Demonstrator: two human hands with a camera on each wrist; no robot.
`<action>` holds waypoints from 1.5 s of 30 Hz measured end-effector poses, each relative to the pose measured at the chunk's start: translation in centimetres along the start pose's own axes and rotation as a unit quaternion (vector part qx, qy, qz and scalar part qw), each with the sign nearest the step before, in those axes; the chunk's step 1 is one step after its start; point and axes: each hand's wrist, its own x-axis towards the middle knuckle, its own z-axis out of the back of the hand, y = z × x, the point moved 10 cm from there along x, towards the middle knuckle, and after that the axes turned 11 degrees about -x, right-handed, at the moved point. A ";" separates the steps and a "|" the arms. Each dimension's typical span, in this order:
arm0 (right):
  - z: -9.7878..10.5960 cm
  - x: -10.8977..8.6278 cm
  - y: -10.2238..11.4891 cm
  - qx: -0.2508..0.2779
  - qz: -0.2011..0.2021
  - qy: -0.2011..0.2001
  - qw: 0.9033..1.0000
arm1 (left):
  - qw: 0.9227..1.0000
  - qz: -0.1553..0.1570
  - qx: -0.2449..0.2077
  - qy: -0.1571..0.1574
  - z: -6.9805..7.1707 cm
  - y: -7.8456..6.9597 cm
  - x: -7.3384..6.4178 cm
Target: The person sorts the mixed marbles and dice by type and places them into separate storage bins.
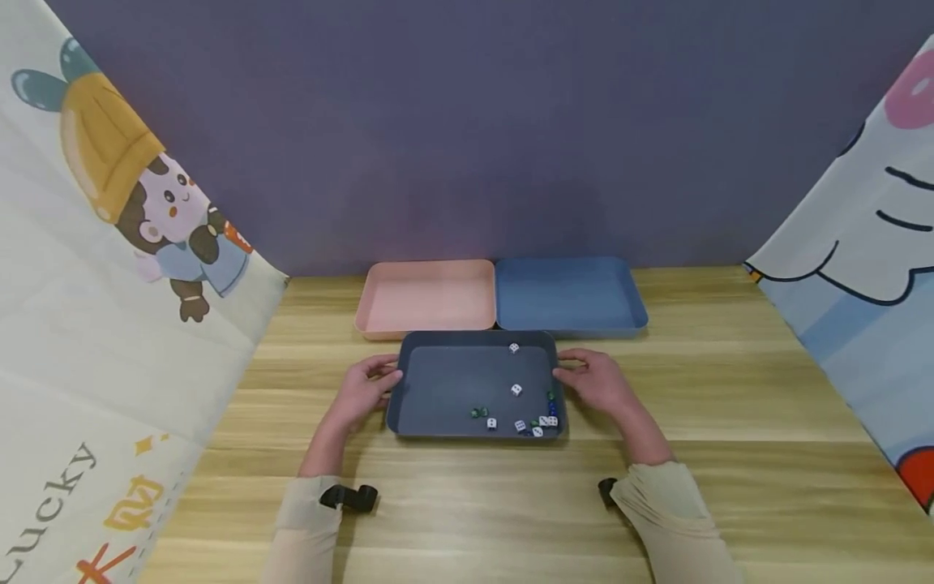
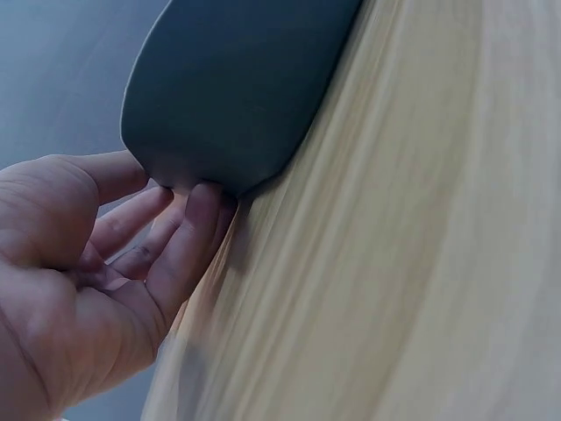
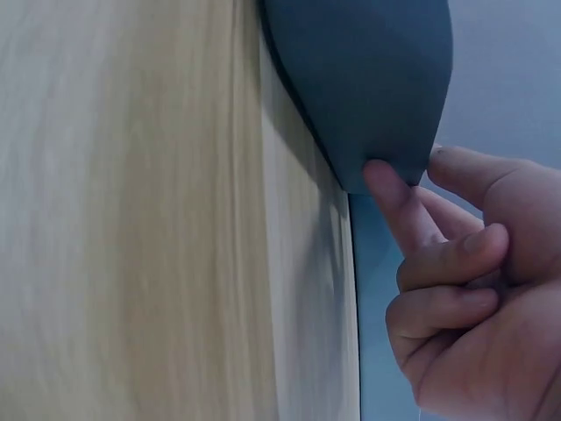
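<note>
A dark grey rectangular tray is held at its two short ends. My left hand grips the left end, thumb at the rim and fingertips against the outer wall, as the left wrist view shows on the tray. At the opposite end my right hand pinches the rim between thumb and forefinger; its other fingers curl in beside the tray wall. Inside lie several white dice, mostly toward the near right corner. Small green pieces and blue pieces lie among them, too small to identify.
Behind the grey tray, a pink tray and a blue tray stand side by side, with nothing visible in them. All are on a wood-grain table. A dark panel rises at the back, and printed cloths flank both sides.
</note>
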 end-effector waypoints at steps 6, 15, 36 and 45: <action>0.7 0.1 -0.5 -0.010 0.000 -0.002 1.000 | 1.000 0.005 0.004 0.012 -1.2 -0.4 0.0; 1.5 0.1 -1.1 -0.031 0.007 0.007 0.999 | 1.000 0.005 -0.011 0.018 -2.2 -0.3 0.2; 4.4 1.0 4.0 -0.172 0.058 0.004 0.983 | 0.999 0.006 -0.028 0.026 -2.3 -0.2 -0.1; 4.3 1.5 9.8 -0.221 0.078 0.039 0.971 | 0.999 0.007 -0.031 0.031 -2.5 -0.3 -0.1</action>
